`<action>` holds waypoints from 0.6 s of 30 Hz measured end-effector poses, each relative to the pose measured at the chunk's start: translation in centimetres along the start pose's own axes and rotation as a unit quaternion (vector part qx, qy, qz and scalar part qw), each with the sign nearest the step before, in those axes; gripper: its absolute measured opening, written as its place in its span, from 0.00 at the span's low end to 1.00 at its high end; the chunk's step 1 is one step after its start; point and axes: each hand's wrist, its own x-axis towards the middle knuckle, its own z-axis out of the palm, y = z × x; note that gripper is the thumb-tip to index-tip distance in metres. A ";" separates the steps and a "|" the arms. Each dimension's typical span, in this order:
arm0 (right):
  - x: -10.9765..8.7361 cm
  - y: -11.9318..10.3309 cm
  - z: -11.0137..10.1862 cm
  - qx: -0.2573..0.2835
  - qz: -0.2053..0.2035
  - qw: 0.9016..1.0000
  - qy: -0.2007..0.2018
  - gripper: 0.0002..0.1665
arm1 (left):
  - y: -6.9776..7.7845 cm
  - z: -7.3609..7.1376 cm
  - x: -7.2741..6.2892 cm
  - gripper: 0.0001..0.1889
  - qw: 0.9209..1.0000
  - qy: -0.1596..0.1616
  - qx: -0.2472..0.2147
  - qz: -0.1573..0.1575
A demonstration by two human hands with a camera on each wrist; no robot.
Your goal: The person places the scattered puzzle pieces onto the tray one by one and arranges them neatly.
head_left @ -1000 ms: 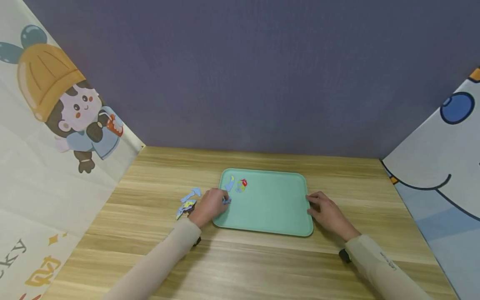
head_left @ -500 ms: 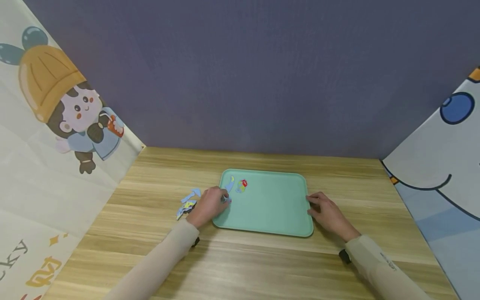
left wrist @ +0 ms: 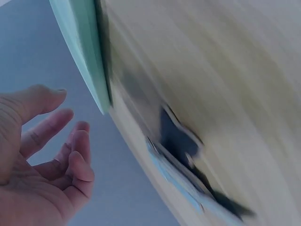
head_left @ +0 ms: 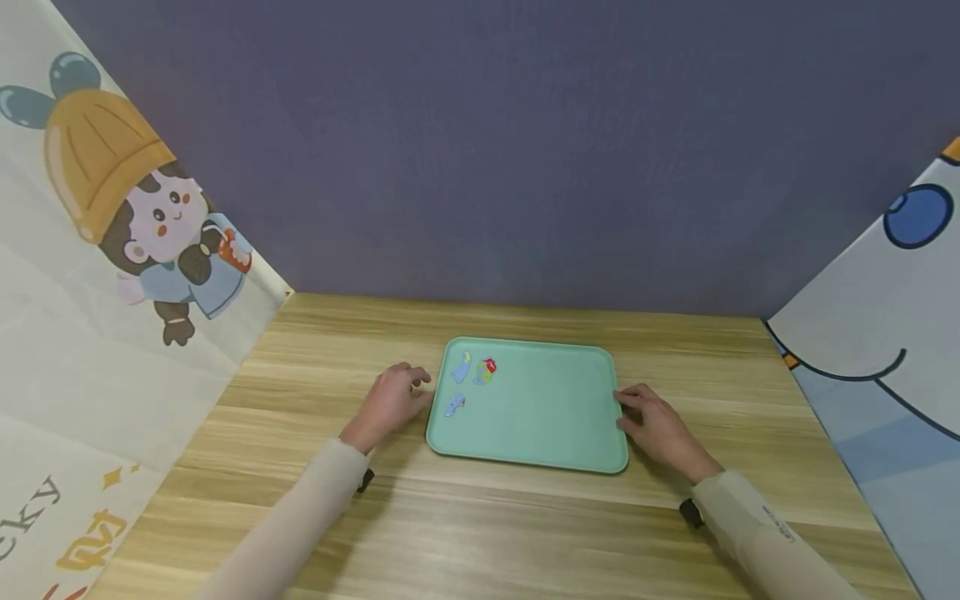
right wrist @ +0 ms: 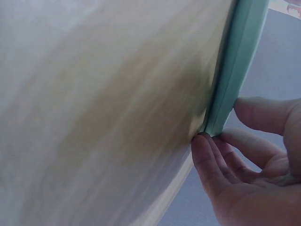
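Observation:
My left hand (head_left: 387, 406) hovers beside the left rim of a mint-green tray (head_left: 540, 408), over the table, fingers loosely bent and holding nothing. In the left wrist view, flat light-blue pieces (left wrist: 183, 183) with dark undersides lie blurred below it; in the head view the hand and forearm hide them. On the tray's left part rest a blue piece with a yellow tip (head_left: 461, 367), a colourful red-and-yellow piece (head_left: 485, 371) and a small blue piece with a red spot (head_left: 455, 406). My right hand (head_left: 658, 431) holds the tray's right rim between thumb and fingers.
The wood-grain table (head_left: 480, 533) bears the tray. A dark blue-grey wall (head_left: 510, 150) stands behind it. Panels with cartoon prints, a left panel (head_left: 45, 333) and a right panel (head_left: 862, 333), flank the table.
My left hand has let go of the small blue piece, which now lies on the tray, and has moved left off the tray. The right hand stays at the rim.

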 end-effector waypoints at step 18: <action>0.2 0.2 0.1 -0.005 -0.006 1.000 -0.002 0.27 | -4.1 -1.7 -1.6 0.23 0.997 -0.046 0.016 -0.056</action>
